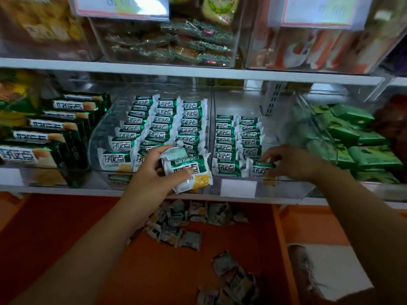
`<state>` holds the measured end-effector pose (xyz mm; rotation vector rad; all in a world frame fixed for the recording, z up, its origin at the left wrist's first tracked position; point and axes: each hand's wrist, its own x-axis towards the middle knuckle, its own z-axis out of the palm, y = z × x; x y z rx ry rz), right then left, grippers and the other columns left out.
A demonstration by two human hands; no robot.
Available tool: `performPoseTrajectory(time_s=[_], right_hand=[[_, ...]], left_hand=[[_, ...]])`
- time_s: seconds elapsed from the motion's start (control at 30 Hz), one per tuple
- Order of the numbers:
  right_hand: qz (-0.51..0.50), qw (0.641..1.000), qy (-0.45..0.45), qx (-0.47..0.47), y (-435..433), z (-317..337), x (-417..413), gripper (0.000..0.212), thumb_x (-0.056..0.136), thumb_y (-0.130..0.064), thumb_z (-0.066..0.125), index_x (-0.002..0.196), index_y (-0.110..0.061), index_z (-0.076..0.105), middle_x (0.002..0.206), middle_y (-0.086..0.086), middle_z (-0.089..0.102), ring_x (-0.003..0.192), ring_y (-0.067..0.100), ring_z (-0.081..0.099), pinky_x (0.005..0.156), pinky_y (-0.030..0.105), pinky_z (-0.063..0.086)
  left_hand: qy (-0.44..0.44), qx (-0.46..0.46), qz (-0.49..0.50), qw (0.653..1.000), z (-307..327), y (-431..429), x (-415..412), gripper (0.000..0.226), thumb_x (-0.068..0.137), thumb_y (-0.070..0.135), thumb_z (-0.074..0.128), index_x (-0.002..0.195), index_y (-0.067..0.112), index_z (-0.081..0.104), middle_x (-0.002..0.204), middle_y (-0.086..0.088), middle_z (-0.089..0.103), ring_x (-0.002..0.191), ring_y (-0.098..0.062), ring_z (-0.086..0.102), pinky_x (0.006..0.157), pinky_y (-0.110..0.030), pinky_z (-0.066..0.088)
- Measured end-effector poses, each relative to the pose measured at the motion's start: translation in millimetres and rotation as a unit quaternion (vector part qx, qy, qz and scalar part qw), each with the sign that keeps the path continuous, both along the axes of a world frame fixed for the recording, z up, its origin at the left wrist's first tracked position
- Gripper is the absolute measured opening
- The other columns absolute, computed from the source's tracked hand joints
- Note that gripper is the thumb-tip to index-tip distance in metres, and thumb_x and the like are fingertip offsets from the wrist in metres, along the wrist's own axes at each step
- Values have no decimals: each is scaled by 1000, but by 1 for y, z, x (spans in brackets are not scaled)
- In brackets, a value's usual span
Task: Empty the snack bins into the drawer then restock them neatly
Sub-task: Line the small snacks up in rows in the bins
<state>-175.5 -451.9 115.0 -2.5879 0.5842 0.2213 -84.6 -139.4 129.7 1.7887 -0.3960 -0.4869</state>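
Note:
Two clear snack bins stand side by side on the middle shelf. The left bin [103, 128] holds three tidy rows of green-and-white snack packs. The right bin [284, 183] has two rows at its left side, and its right part is bare. My left hand [154, 172] grips a small stack of snack packs [189, 172] in front of the left bin. My right hand [290, 161] pinches one snack pack [262, 167] at the front of the right bin's second row. Below, the orange drawer [66, 227] holds several loose packs [176, 223].
Dark green boxed snacks [55, 128] fill the shelf's left end, and green packets [356, 137] lie in a bin at the right. Upper-shelf bins [171, 45] hang above with price tags. A shoe [301, 269] stands on the white floor right of the drawer wall.

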Motion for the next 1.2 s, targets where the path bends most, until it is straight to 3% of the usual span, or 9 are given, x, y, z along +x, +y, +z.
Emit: performPoseTrajectory(time_s=[0.17,0.4,0.6,0.67,0.77,0.87,0.97,1.07,1.2], right_hand=[[31,1000,6,-4,0,-15,17,42,78,-22,79,118,-26,65,110,7,55,107,24,56,83,26,42],[14,999,-24,-36,1,-19,18,37,75,-23,82,104,-17,60,98,4,52,85,16,51,59,20,37],[-25,989,-140,-29,20,15,5,31,83,-33,73,112,-26,62,109,4,54,101,18,57,86,29,46],[-14,972,-218,82,53,38,-3,19,88,-35,65,105,-26,63,104,1,63,96,16,63,86,33,53],[41,930,-185,315,108,56,-18,39,84,-39,61,121,-30,57,104,2,66,91,11,67,82,31,58],[50,928,-190,316,127,47,-23,35,83,-31,68,115,-35,55,94,4,67,87,17,67,79,35,57],[-10,921,-217,324,112,47,-21,24,83,-14,72,101,-24,59,92,9,70,86,28,67,76,38,56],[-81,904,-262,329,76,58,-24,24,81,-6,72,92,-12,51,94,6,69,74,20,69,62,21,54],[-62,970,-161,173,18,51,-24,35,78,-17,78,105,-23,58,114,0,62,78,15,68,63,13,49]], left_hand=[[0,2,-10,1000,-1,-7,3,60,70,51,76,120,61,44,148,18,36,138,-15,35,109,-51,38],[-11,12,-25,1000,2,-9,3,77,52,67,73,123,63,44,150,15,38,136,-22,41,107,-55,40],[-16,19,-28,999,14,-10,-9,64,59,64,74,114,68,43,149,15,38,135,-13,38,107,-52,41],[-8,15,-31,999,16,-12,-11,58,56,66,74,103,75,42,146,14,42,133,-17,44,104,-52,44],[3,-2,-42,999,16,-14,-14,60,50,73,76,102,74,45,137,11,52,120,-21,56,94,-48,53],[-1,-7,-40,999,14,-16,-17,78,52,76,77,122,62,44,141,12,49,123,-19,54,95,-47,52],[36,-41,-41,998,13,-13,-18,79,57,68,79,127,56,45,141,10,49,106,-15,66,99,-50,48],[50,-48,-29,997,13,-10,-12,55,79,47,76,126,51,49,134,4,55,84,-14,73,88,-45,56],[46,-42,-5,998,8,-10,-2,43,92,20,65,127,41,51,120,2,62,79,-16,73,79,-42,60]])
